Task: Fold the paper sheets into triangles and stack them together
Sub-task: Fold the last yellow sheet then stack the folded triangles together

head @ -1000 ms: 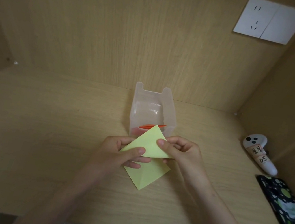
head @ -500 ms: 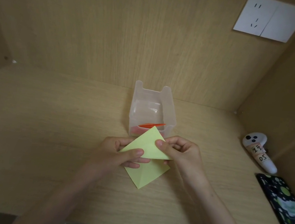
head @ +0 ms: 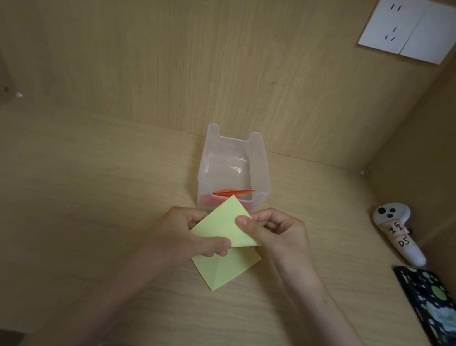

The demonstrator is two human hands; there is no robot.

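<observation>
Yellow paper sheet (head: 226, 225) is held just above the desk (head: 69, 209) and is pinched from both sides. Its left edge is gripped by the left hand (head: 183, 234), thumb on top and fingers curled beneath. The right part of the upper flap is pinched by the right hand (head: 279, 235) between thumb and forefinger.

Between the two grips the sheet is bent along a diagonal. One triangular half is raised toward the far side, and the other hangs below the grips with its point toward the person. The fold is judged to be only begun: the halves are not yet brought together and no crease is pressed flat.

Just beyond the grips a clear plastic box (head: 261, 174) is seen, with orange folded paper (head: 232, 193) lying in it. Whether these are finished triangles cannot be told for certain. What is left, it is judged, is closing and creasing this sheet and adding it to the stack.
</observation>
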